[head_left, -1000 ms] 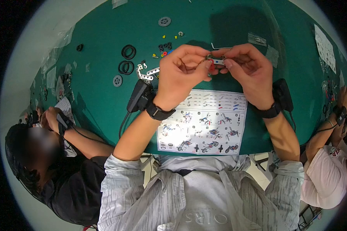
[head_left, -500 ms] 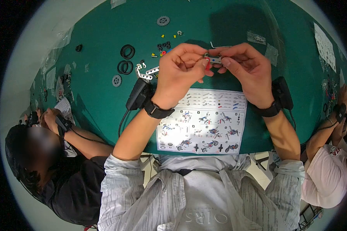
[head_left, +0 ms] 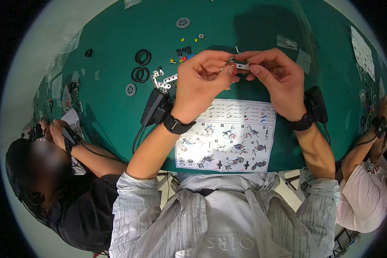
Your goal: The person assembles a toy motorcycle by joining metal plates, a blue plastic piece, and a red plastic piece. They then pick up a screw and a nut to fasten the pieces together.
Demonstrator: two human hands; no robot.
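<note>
My left hand (head_left: pixel 203 81) and my right hand (head_left: pixel 278 77) meet above the green table, both closed on one small toy assembly. Its silver perforated strip (head_left: pixel 241 66) spans the gap between my fingertips. At the left end, a red part (head_left: pixel 233 68) shows beside my left thumb, partly covered by it. My right thumb and fingers pinch the strip's other end. Fingers hide much of the assembly. Just below lies a printed instruction sheet (head_left: pixel 223 148) with numbered assembly pictures.
Left of my hands lie black rubber tires (head_left: pixel 139 75), a grey wheel (head_left: pixel 130 89), and silver perforated strips (head_left: pixel 161 85). Another grey wheel (head_left: pixel 183 23) lies farther back, with small yellow parts nearby. A plastic bag (head_left: pixel 286 42) is at right. Co-workers sit on both sides.
The assembly has turned slightly in my fingers, and less of the red part shows. My left thumb has shifted a little; both hands stay in nearly the same place.
</note>
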